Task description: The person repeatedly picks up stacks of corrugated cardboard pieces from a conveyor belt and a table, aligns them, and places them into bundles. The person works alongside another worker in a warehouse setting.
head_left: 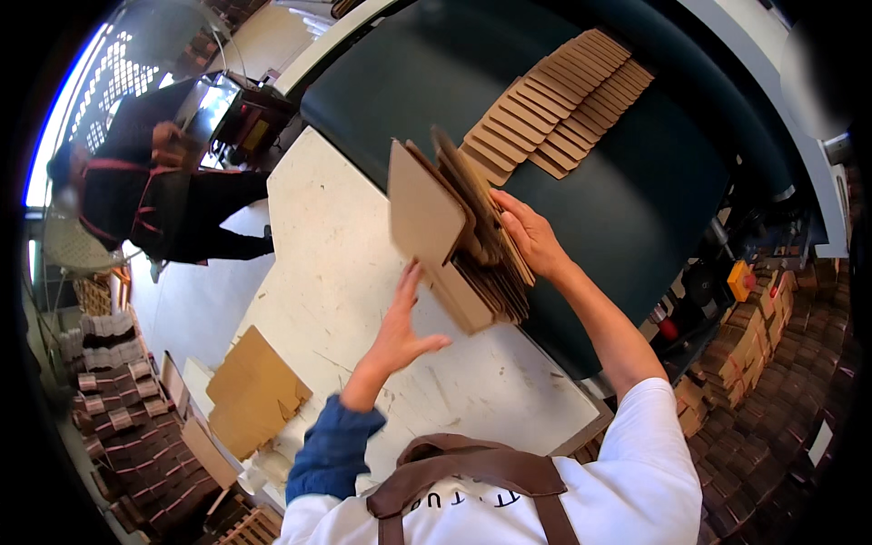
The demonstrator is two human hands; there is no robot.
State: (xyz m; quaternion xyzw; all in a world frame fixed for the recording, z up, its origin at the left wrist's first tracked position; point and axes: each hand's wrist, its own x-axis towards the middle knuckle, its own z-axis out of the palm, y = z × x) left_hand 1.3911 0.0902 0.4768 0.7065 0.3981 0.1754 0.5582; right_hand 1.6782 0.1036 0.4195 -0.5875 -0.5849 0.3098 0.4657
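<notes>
A thick bundle of brown cardboard pieces (427,204) with rounded corners stands on edge, tilted and uneven, at the right side of the white table. My right hand (531,238) grips its right side, the fingers laid along the outer piece; the thumb is hidden. To the left of the bundle, my left hand (400,327) is open, thumb and fingers spread. Its fingertips are close to the lower left edge of the front piece; whether they touch is unclear. Beyond the bundle, overlapping rows of similar cardboard pieces (554,104) lie on a dark green conveyor belt (391,86).
The white table (318,236) reaches toward my body, with a flat cardboard sheet (257,391) at its left edge. Another person (154,195) stands at far left beside a machine. Bundled brown stacks (127,400) fill the floor at left; more stacks (781,427) stand at right.
</notes>
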